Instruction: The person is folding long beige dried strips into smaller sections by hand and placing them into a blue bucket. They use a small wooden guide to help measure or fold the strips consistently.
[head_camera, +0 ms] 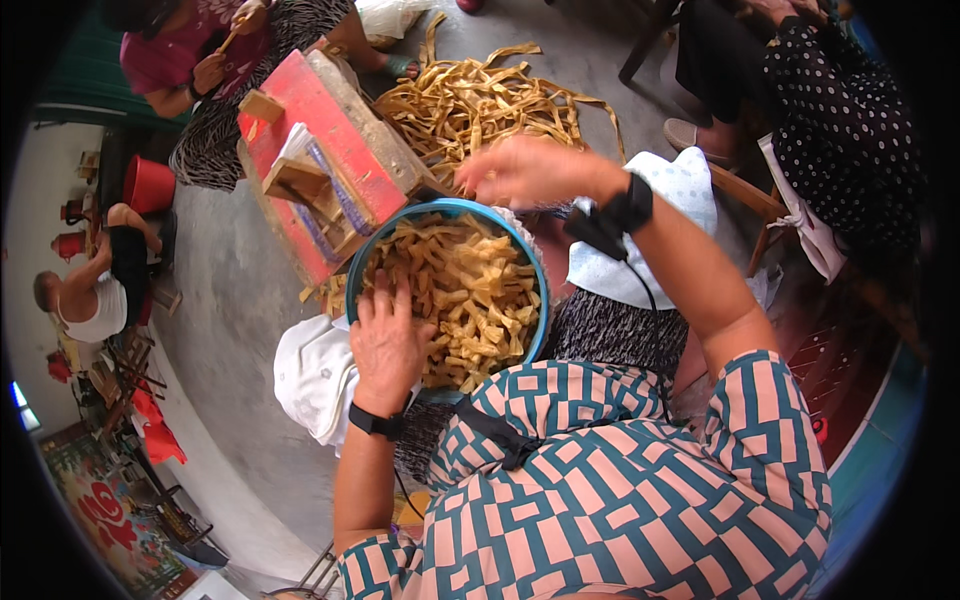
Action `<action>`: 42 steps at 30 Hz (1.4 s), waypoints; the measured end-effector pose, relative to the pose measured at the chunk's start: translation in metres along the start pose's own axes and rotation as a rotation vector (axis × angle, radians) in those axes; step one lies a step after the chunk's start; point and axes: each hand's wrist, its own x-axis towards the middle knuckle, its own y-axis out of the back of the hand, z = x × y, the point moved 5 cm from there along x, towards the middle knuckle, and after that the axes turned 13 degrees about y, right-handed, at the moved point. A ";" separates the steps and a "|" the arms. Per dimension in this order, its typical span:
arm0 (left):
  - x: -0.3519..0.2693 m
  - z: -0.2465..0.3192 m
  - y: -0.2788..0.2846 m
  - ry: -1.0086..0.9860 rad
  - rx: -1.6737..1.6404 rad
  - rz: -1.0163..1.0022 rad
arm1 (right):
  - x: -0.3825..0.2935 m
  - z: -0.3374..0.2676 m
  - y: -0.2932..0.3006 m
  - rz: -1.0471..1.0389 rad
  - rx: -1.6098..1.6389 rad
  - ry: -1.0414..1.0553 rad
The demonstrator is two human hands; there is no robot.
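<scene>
A round blue tub (pixel 541 300) filled with short knotted pieces (pixel 480 277) of a yellow-brown strip material stands before me, between my legs. My left hand (pixel 386 337) rests on the pieces at the tub's near left side, fingers apart; whether anything lies under the palm is hidden. Blurred by motion, my right hand (pixel 517 172) is above the tub's far right rim, its fingers curled; whether it holds something I cannot tell. Beyond the tub, a heap of long yellow-brown strips (pixel 480 105) lies on the floor.
A red-topped wooden bench (pixel 360 142) with a wooden box-like frame (pixel 322 195) adjoins the tub's far left. White cloths (pixel 315 375) cover my knees. One person (pixel 187 67) sits beyond the bench, another (pixel 832 127) at the right, a third (pixel 94 300) farther left.
</scene>
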 end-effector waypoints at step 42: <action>0.004 0.026 0.053 -0.128 -0.515 0.209 | -0.008 -0.121 0.092 0.361 0.043 0.388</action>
